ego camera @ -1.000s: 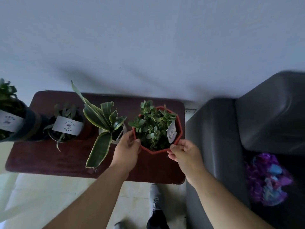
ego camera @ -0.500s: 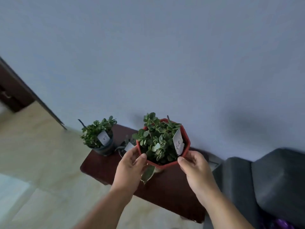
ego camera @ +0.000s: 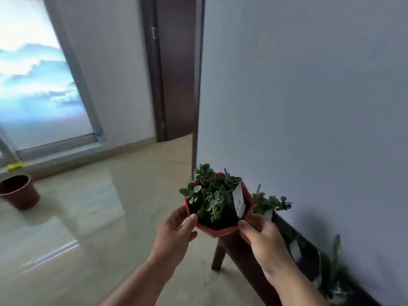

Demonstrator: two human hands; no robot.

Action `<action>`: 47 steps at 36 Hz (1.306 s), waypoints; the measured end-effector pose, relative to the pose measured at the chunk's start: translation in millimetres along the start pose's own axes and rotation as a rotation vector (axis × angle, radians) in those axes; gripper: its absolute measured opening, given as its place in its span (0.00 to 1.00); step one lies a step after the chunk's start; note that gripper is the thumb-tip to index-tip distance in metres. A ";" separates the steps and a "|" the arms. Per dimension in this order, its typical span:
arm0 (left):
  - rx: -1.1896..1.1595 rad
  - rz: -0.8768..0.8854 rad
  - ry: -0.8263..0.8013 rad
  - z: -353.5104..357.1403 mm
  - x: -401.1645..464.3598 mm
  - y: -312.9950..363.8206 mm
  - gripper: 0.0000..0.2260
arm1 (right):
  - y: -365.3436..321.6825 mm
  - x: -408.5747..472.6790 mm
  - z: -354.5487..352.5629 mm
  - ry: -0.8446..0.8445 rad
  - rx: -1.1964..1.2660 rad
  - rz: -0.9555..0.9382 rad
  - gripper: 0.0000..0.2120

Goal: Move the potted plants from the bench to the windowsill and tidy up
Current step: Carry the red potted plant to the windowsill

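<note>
The red pot is gripped from both sides: the left hand is curled against its left wall with the thumb laid over the rim, and the right hand is wrapped round its right wall, thumb tip set on the rim. The pot is held upright in the air, clear of any surface, in front of the near end of the dark bench and above the floor. It is many-sided, and is filled with a small round-leaved plant; a white label is stuck upright in the soil at the right side of the pot.

Just behind the red pot, on the bench, another small leafy plant is seen against the pale wall. Further along the bench from the red pot, more plants are blurred and cannot be told apart.

Well to the left of the red pot, an empty brown pot is stood on the glossy tiled floor, near the low windowsill. A yellow object is laid on that sill. A dark door is seen beyond the red pot, between window and wall.
</note>
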State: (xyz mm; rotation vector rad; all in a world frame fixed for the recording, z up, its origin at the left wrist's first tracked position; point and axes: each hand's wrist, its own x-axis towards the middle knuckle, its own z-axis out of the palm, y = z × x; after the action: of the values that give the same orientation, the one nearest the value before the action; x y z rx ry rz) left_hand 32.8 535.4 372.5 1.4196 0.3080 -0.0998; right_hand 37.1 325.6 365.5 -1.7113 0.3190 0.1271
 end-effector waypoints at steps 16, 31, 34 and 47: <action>-0.134 0.077 0.456 -252.6 63.7 6.0 0.10 | -38.2 91.8 294.7 -0.461 -0.107 -0.044 0.13; -0.155 0.074 0.707 -414.7 236.4 72.3 0.10 | -122.5 245.7 532.9 -0.678 -0.110 -0.030 0.06; -0.197 0.089 0.752 -445.4 262.2 86.9 0.09 | -141.5 265.2 573.9 -0.709 -0.127 -0.049 0.06; -0.232 0.105 0.779 -629.1 409.8 125.0 0.10 | -186.3 370.1 797.5 -0.755 -0.195 -0.038 0.09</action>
State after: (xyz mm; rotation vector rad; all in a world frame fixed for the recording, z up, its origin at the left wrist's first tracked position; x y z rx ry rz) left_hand 361.0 1219.0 306.9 1.1894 0.8526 0.5728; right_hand 519.7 1081.8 311.1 -1.7277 -0.2958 0.7708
